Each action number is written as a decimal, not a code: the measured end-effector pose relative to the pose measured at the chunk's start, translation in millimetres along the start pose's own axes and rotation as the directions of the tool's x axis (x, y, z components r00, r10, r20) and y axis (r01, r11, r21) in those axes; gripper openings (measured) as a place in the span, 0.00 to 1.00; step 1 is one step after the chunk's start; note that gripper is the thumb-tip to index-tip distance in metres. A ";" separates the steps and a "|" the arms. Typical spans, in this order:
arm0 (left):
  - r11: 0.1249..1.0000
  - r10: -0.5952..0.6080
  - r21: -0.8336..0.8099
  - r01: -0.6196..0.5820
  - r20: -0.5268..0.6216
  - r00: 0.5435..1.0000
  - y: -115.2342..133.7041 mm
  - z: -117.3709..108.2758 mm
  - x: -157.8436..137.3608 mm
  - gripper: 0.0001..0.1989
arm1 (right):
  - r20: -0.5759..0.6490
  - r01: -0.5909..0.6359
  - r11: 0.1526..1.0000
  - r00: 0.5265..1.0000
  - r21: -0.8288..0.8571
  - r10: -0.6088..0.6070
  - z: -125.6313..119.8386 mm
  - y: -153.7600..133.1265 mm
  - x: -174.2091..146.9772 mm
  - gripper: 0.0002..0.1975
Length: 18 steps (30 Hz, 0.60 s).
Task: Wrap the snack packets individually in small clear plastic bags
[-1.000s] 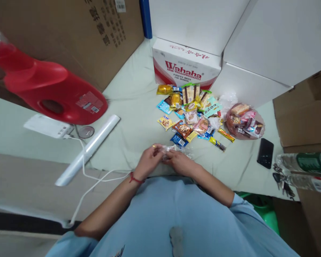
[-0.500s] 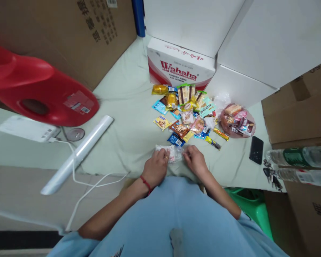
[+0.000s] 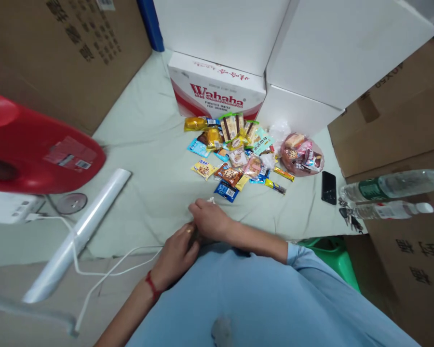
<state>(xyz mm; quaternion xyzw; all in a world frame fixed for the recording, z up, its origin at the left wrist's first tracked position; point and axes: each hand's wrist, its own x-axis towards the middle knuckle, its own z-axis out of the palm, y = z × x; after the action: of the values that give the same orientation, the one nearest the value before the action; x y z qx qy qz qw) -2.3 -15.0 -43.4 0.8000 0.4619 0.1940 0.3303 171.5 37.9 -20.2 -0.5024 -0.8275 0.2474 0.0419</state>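
Note:
My right hand is closed, with a small white bit of the snack wrapper showing above its knuckles. Most of that wrapper is hidden. Close against it, my left hand curls its fingers, a red bracelet on its wrist; what its fingers grip is out of sight. Both hands are at the front edge of the cloth-covered table. Just beyond them lies a pile of wrapped snacks, including a dark blue packet, a brown cookie packet and a yellow cookie packet.
A Wahaha water carton stands behind the pile. To its right are a pinkish bowl of snacks, a black phone, keys and plastic bottles. At left are a red jug, a film roll and a white cable.
My hands have left the spot where the white-and-clear packet lay flat and have come together nearer my body. The right hand crossed leftward. The camera view has turned to the right.

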 end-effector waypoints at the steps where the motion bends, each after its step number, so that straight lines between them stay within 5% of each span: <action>1: 1.000 -0.017 -0.026 0.016 -0.057 0.998 -1.6 -4.4 -7.1 0.17 | -0.001 -0.002 1.000 1.000 -0.021 0.002 2.3 0.4 -1.5 0.07; 7: 0.982 -0.189 -0.082 0.173 -0.291 0.938 -3.1 -14.1 -15.8 0.18 | -0.071 0.009 0.986 0.997 -0.167 -0.021 4.5 9.1 -15.5 0.23; 12: 0.984 -0.166 0.014 0.179 -0.310 0.936 1.1 -5.1 0.9 0.18 | -0.168 -0.063 0.975 0.985 -0.214 0.027 6.3 13.2 -24.9 0.09; 18: 0.979 -0.096 0.142 0.144 -0.301 0.949 -13.1 6.6 8.9 0.20 | -0.440 -0.098 0.984 0.884 0.151 0.155 -17.9 72.0 -68.4 0.14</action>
<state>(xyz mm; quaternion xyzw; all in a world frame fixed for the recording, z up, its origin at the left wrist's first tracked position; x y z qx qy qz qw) -1.9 -4.9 -57.2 0.7570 0.5677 0.2516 0.2034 269.2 13.0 -24.8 -0.5953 -0.7435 0.1778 0.2474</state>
